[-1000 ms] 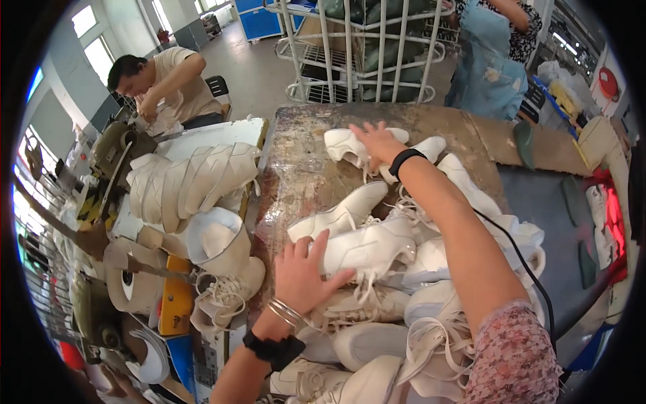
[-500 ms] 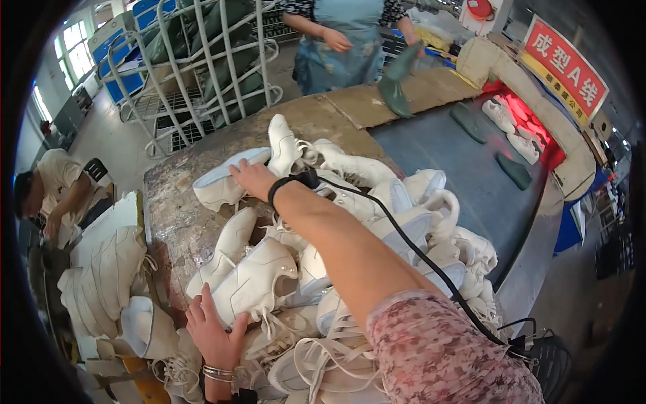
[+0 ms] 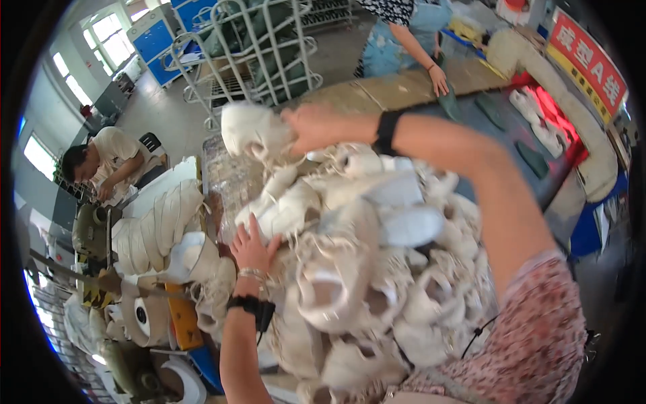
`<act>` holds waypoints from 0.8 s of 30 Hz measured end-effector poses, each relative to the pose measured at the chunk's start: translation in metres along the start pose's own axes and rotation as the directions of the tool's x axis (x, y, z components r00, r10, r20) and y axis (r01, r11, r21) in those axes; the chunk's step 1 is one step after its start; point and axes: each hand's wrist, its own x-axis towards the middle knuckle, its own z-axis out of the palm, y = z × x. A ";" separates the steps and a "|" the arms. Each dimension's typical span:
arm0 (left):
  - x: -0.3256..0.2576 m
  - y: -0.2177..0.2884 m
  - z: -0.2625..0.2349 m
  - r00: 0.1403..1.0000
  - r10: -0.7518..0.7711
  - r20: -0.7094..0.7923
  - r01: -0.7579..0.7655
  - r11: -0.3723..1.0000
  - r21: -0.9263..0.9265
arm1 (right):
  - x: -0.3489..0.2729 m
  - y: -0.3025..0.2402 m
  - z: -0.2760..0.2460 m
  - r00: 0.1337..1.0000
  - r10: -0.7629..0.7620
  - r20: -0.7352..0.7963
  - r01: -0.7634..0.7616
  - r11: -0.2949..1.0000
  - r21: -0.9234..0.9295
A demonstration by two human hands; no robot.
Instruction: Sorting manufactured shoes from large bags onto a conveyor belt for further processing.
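A large heap of white lace-up shoes [image 3: 336, 269] lies in front of me. Over its far left part my right hand [image 3: 319, 128], smeared by motion, grips a white shoe [image 3: 252, 131] at its right side. The shoe is raised above the heap and also blurred. My left hand [image 3: 252, 250] rests with spread fingers at the heap's left edge, touching a white shoe [image 3: 282, 209] lying there. It holds nothing.
At the left, a row of white shoes [image 3: 158, 229] stands on a rack beside machinery. Behind the table is a white wire cart [image 3: 259, 54]. At the right, a dark conveyor [image 3: 498, 145] bears green shoe lasts [image 3: 531, 158]. One co-worker reaches over it; another sits left.
My right hand has gripped a white shoe and lifted it above the heap. My left hand stays spread on the heap's left side. The co-worker's green last is lowered to the conveyor. The view has shifted.
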 end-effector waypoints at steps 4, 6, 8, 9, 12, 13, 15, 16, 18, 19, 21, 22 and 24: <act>-0.029 -0.008 -0.052 0.999 -0.026 -0.048 0.023 0.998 -0.052 | -0.152 -0.025 -0.146 0.973 0.191 0.132 -0.197 0.980 0.036; -0.053 -0.012 -0.091 0.996 0.016 -0.083 -0.035 0.969 -0.243 | -0.243 -0.020 -0.187 0.916 0.325 0.237 -0.374 0.903 0.209; -0.087 -0.018 -0.126 0.985 0.079 -0.155 -0.128 0.933 -0.337 | -0.323 -0.003 -0.196 0.845 0.437 0.307 -0.531 0.752 0.391; -0.124 -0.044 -0.133 0.965 0.081 -0.248 -0.149 0.952 -0.268 | -0.340 0.008 -0.175 0.825 0.432 0.365 -0.565 0.646 0.513; -0.166 0.017 -0.181 0.961 0.178 -0.209 -0.233 0.932 -0.278 | -0.459 0.045 -0.152 0.743 0.470 0.478 -0.628 0.239 0.741; -0.174 0.034 -0.189 0.954 0.210 -0.214 -0.263 0.930 -0.257 | -0.489 0.045 -0.143 0.745 0.475 0.469 -0.598 0.163 0.785; -0.184 0.061 -0.195 0.938 0.275 -0.211 -0.319 0.922 -0.220 | -0.533 0.042 -0.130 0.732 0.475 0.488 -0.543 -0.026 0.840; -0.188 0.075 -0.193 0.922 0.331 -0.201 -0.381 0.869 -0.317 | -0.557 0.038 -0.116 0.726 0.450 0.519 -0.476 -0.215 0.853; -0.189 0.092 -0.193 0.886 0.424 -0.186 -0.462 0.786 -0.410 | -0.597 0.044 -0.098 0.703 0.476 0.529 -0.473 -0.244 0.847; -0.197 0.098 -0.184 0.891 0.423 -0.166 -0.452 0.791 -0.413 | -0.610 0.037 -0.088 0.667 0.576 0.473 -0.301 -0.372 0.878; -0.212 0.108 -0.158 0.882 0.425 -0.203 -0.470 0.812 -0.344 | -0.658 0.053 -0.065 0.756 0.607 0.245 0.174 -0.547 0.819; -0.220 0.124 -0.149 0.875 0.441 -0.202 -0.485 0.796 -0.363 | -0.682 0.064 -0.063 0.737 0.629 0.245 0.180 -0.533 0.827; -0.225 0.154 -0.141 0.844 0.456 -0.282 -0.510 0.845 -0.161 | -0.704 0.086 -0.055 0.780 0.590 0.209 0.222 -0.573 0.789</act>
